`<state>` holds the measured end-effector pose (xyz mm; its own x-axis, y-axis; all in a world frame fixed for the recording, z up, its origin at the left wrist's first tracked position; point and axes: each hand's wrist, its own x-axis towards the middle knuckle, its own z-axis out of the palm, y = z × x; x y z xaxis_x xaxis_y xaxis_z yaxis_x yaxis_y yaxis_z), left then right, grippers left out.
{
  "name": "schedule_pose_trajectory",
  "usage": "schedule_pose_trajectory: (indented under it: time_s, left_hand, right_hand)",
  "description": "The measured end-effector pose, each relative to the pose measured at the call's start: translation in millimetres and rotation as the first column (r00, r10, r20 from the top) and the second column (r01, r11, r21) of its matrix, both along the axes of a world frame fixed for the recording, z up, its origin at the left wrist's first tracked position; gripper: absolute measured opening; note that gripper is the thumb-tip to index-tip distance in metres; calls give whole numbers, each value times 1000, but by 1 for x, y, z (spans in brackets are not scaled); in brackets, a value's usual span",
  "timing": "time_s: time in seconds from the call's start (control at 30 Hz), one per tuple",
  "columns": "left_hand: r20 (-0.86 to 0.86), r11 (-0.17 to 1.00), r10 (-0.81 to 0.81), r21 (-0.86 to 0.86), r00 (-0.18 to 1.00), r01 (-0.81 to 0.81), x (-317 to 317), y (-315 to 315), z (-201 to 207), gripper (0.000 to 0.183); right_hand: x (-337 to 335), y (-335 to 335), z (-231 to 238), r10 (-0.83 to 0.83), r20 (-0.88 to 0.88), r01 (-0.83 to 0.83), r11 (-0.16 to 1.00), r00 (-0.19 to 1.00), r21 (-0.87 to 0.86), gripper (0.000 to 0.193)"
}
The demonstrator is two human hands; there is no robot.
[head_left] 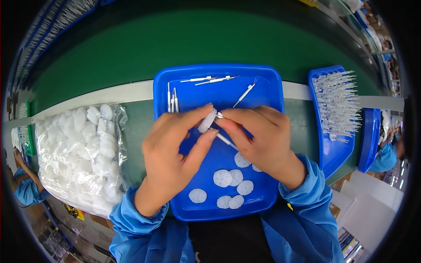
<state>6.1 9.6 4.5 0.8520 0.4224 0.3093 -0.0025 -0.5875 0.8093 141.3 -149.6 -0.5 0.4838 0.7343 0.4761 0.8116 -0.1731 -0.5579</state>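
Over the blue tray [280, 131], my hands meet. My left hand [166, 144] pinches a translucent white round plastic disc [207, 122] on edge between thumb and fingertips. My right hand [263, 136] is closed on a thin white rod [226, 140], whose top end is at the disc's face; whether it has entered the disc is hidden by my fingers. Several loose white discs [222, 178] lie flat in the near part of the tray. Along its far and left sides lie several thin white rods [215, 80] with thicker sleeves.
Left of the tray, a clear plastic bag [79, 153] bulges with white discs. To the right, a blue bin [335, 155] holds a dense bundle of white rods [337, 105]. A green belt [210, 39] runs beyond the tray. Another person's blue sleeve [30, 191] shows at far left.
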Motion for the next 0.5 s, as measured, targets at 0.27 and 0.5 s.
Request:
schedule_pose_trajectory:
  time_s: [0.27,0.5]
  left_hand:
    - [77,996,-31,81,997,25,3,8,4,50]
    - [172,986,-95,152,981,69,8,6,5,50]
  right_hand:
    - [13,-2,8,245,-580,-152,967,777,205,32]
    - [12,-8,2,299,-755,-166,954,583,250,30]
